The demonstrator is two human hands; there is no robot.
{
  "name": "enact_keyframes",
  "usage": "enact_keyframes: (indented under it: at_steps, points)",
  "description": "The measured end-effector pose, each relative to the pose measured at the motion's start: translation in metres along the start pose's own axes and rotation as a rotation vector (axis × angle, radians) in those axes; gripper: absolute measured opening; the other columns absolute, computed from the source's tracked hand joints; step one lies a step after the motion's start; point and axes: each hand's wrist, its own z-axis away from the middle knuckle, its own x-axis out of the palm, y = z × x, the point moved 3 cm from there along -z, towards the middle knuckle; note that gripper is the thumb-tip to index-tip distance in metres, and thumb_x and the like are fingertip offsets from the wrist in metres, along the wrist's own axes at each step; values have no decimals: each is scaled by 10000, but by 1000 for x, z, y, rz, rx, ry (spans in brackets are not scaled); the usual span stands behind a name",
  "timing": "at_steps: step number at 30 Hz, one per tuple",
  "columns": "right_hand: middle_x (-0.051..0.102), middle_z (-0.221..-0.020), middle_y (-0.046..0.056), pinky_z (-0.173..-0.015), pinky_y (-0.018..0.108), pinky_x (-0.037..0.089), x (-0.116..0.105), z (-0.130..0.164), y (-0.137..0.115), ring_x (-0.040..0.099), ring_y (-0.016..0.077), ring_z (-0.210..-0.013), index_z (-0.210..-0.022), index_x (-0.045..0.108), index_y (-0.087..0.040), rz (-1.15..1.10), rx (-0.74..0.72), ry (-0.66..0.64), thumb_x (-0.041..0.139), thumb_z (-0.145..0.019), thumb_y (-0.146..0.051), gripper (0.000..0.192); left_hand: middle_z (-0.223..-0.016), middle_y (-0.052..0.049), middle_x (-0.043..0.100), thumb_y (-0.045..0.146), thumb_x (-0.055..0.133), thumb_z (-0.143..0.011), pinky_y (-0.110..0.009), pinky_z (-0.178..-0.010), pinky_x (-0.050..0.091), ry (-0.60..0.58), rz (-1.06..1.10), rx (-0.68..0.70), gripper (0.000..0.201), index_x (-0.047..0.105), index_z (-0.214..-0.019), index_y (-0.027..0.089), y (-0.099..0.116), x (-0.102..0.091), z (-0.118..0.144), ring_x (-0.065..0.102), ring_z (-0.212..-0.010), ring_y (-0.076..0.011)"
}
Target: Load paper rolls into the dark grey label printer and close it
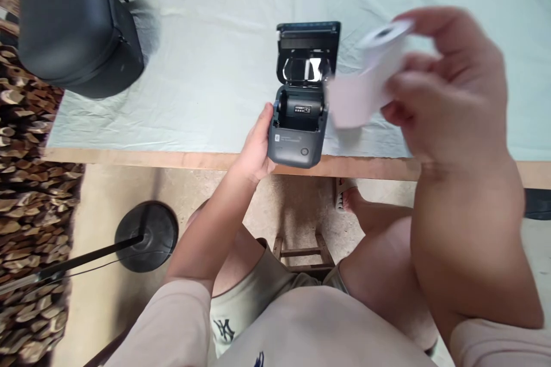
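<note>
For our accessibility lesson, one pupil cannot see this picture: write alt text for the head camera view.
Seen from above, a seated person's left hand steadies a small grey label printer, lid open, at the table edge, while the right hand holds a blurred white paper roll beside it. A black zip case sits far left.

Left hand (257, 146): arm stretched forward, fingers curled, thumb up, pressed against something at its side.
Right hand (447, 89): raised close to the camera, blurred, fingers pinched shut.
</note>
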Motion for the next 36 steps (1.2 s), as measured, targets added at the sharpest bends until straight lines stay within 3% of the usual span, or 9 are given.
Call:
enact_keyframes:
  at_steps: [2,4,7,13,19,23,28,32,36]
  points:
    - [634,-903,8,-491,310,258,-17,-12,22,497,149,-635,-1091,637,-308,-124,73,218,622,-736,-138,393,-871,-29,864,696,524,-1208,-330,-848,761,43,-2,-26,550,832,-1176,241,2,-3,-3,924,-974,-264]
    - [620,-946,26,-533,317,395,-30,-22,47,588,158,-678,-1040,579,-310,-44,163,370,624,-822,-155,272,-794,-6,826,692,479,-1220,-291,-779,735,80,6,-24,576,832,-1104,252,4,-3,-3,903,-883,-225]
    - [716,-1093,70,-752,381,612,-44,-32,76,727,188,-813,-1070,588,-307,174,169,423,695,-917,-159,238,-759,-4,810,689,448,-1228,-274,-748,719,86,18,-22,599,833,-1074,256,5,-2,-1,897,-874,-218]
    - [827,-1366,206,-1052,488,585,-46,-31,84,774,311,-1165,-1382,706,-262,857,192,207,773,-980,-246,408,-821,-16,853,666,455,-1235,-264,-728,709,71,-12,-35,591,818,-1041,242,5,-2,-2,913,-911,-220]
    - [810,-1508,243,-1188,636,517,-32,-22,48,708,437,-1397,-1579,733,-202,1036,55,167,666,-987,-166,597,-914,-30,884,661,398,-1249,-264,-786,717,85,16,-30,634,838,-1078,237,6,2,-1,921,-988,-222]
    - [869,-1449,134,-1219,535,540,-8,-31,36,714,337,-1390,-1350,869,-232,948,-156,-98,496,-945,19,605,-903,-40,872,688,406,-1238,-321,-932,756,103,10,-12,635,844,-1126,242,5,1,0,921,-1119,-261]
    - [920,-1217,126,-1049,542,596,15,-42,59,739,358,-1200,-1171,922,-285,1114,-60,-489,692,-804,52,549,-1056,-52,904,771,463,-1199,-340,-1028,748,119,52,29,651,851,-1201,249,0,-5,-2,905,-1240,-262]
    - [891,-1406,152,-1100,596,628,10,-36,46,766,406,-1331,-1382,903,-265,1115,2,-389,689,-874,44,632,-1159,-72,931,735,518,-1197,-299,-1064,735,26,72,74,623,871,-1203,221,-3,-7,-3,878,-1332,-260]
    - [821,-1494,156,-1041,502,668,2,-27,25,798,315,-1229,-1522,816,-256,927,-53,-213,726,-919,-20,654,-1145,-99,926,784,495,-1186,-348,-1083,739,24,65,89,676,862,-1211,217,-1,-3,-1,858,-1398,-303]
